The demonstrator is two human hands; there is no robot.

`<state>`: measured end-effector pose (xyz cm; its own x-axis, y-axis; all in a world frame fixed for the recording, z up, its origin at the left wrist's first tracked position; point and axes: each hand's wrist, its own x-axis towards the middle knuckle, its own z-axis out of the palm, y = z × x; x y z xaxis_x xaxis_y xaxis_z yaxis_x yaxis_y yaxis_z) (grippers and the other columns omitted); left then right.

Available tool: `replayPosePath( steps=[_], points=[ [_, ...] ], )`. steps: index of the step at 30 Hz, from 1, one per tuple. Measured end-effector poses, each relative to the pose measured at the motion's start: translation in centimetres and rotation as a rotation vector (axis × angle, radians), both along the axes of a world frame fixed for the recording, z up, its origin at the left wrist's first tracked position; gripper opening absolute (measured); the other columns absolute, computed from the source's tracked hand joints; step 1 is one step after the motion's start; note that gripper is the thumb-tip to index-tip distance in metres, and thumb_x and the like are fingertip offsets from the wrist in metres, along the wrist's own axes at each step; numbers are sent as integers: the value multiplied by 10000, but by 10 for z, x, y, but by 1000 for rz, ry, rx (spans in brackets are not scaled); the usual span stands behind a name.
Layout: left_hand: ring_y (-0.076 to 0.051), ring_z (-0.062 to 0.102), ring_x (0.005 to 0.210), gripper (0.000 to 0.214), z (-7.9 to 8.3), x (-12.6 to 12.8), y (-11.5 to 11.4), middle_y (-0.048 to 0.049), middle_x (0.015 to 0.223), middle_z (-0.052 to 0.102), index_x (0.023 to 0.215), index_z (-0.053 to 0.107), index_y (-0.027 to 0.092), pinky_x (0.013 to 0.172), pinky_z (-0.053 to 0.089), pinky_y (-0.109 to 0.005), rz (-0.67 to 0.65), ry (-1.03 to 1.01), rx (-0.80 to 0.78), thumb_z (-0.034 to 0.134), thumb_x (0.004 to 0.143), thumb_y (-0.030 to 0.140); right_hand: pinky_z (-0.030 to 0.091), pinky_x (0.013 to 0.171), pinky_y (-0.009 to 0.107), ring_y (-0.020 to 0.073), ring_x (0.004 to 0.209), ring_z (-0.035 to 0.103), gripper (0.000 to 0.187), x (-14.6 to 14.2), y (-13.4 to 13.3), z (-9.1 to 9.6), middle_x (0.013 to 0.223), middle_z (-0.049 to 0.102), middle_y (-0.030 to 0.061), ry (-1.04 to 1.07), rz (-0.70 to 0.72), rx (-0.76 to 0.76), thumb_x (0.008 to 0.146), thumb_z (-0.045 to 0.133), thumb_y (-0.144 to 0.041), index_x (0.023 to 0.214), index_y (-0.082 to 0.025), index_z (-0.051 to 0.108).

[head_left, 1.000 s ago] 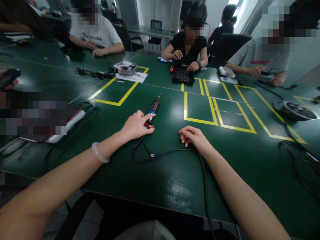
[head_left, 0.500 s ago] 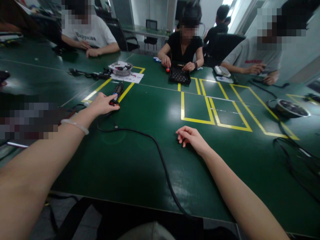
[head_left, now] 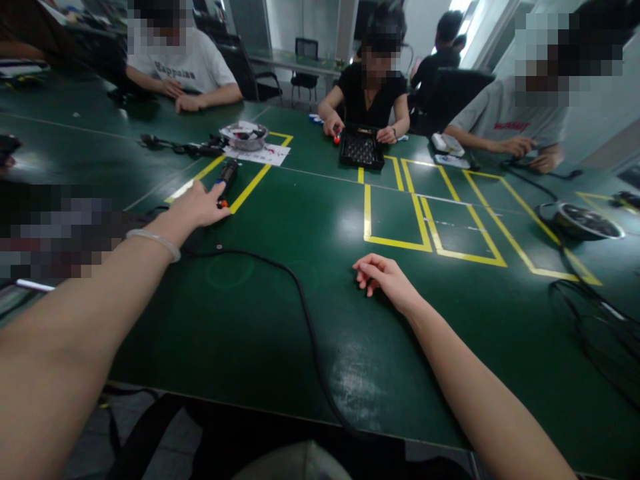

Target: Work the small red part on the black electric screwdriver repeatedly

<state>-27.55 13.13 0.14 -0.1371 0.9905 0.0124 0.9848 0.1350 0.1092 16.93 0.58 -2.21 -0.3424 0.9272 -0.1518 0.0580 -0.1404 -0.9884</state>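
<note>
My left hand (head_left: 196, 203) reaches out over the left of the green table (head_left: 280, 333), its fingers closed on the lower end of a black electric screwdriver (head_left: 229, 175) with blue and orange parts. The tool lies inside a yellow tape outline, its narrower end pointing away from me. A black cable (head_left: 300, 293) runs from near my left wrist across the table and over its front edge. My right hand (head_left: 383, 275) rests on the table at centre right, fingers loosely curled and somewhat apart, with nothing in them.
Beyond the screwdriver stand a clear bowl (head_left: 245, 136) of small parts and a printed sheet (head_left: 267, 155). A person opposite handles a black tray (head_left: 361, 150). Yellow tape outlines (head_left: 397, 241) mark the right side, near a metal bowl (head_left: 587, 221) and coiled cables (head_left: 590, 320).
My left hand has shifted the screwdriver slightly left and turned it a little. The cable has slid left on the table. My right hand stays in place.
</note>
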Motion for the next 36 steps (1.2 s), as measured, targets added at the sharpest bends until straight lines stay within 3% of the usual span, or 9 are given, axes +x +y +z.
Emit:
replayPosePath(
  steps=[6, 14, 18, 20, 24, 27, 30, 33, 36],
  points=[
    [-272, 410, 1063, 730, 8, 22, -20, -128, 1312, 340, 1530, 283, 214, 931, 358, -488, -25, 93, -4, 137, 962, 648, 447, 410, 187, 105, 577, 571, 291, -1, 1, 1, 685, 588, 0, -22, 0, 7, 806, 663, -431, 889, -154, 630],
    [-330, 517, 1033, 625, 6, 81, -61, -190, 1220, 430, 1510, 327, 203, 841, 435, -474, -52, 139, 1, 234, 978, 518, 406, 391, 184, 103, 544, 553, 315, -4, 1, -1, 675, 587, -3, -47, -9, 29, 792, 657, -454, 883, -155, 620],
    [-346, 556, 1002, 625, 4, 126, -91, -199, 1166, 461, 1519, 318, 235, 761, 476, -431, -115, 207, 5, 231, 967, 514, 260, 380, 193, 64, 432, 385, 323, -3, 1, -1, 558, 482, -48, -82, -63, 99, 825, 620, -480, 796, -158, 605],
    [-328, 562, 978, 614, 5, 150, -109, -186, 1140, 471, 1518, 320, 236, 736, 483, -409, -180, 222, 23, 218, 972, 498, 244, 421, 209, 65, 446, 340, 341, -4, 0, -1, 516, 417, -59, -122, -94, 195, 846, 603, -474, 714, -160, 580],
    [-287, 564, 945, 582, 9, 192, -140, -156, 1104, 483, 1511, 326, 240, 724, 480, -364, -303, 208, 26, 271, 979, 468, 303, 502, 233, 87, 522, 393, 273, -13, -8, 1, 572, 451, -44, -204, -51, 391, 864, 603, -395, 720, -166, 567],
    [-279, 561, 959, 577, 10, 216, -154, -148, 1109, 485, 1503, 340, 232, 726, 478, -345, -388, 194, 24, 320, 978, 471, 395, 603, 243, 114, 651, 519, 146, -22, -16, 2, 733, 578, -6, -237, 42, 477, 875, 591, -310, 902, -167, 598],
    [-276, 561, 958, 572, 9, 234, -163, -143, 1107, 488, 1496, 351, 232, 704, 477, -329, -451, 178, 20, 357, 975, 468, 423, 655, 253, 131, 742, 562, 196, -28, -21, 1, 841, 619, 13, -330, 94, 555, 867, 593, -266, 1042, -178, 587],
    [-277, 562, 961, 559, 8, 246, -167, -141, 1110, 490, 1492, 356, 235, 708, 479, -335, -476, 160, 17, 385, 972, 436, 429, 662, 256, 129, 733, 563, 151, -30, -22, 1, 829, 620, 10, -341, 115, 546, 868, 590, -266, 992, -180, 596],
    [-283, 565, 954, 554, 7, 251, -170, -138, 1095, 491, 1487, 368, 230, 703, 481, -349, -484, 141, 17, 391, 968, 424, 420, 617, 249, 115, 661, 539, 139, -31, -22, 1, 768, 600, -5, -274, 128, 441, 850, 616, -296, 908, -173, 590]
  ],
)
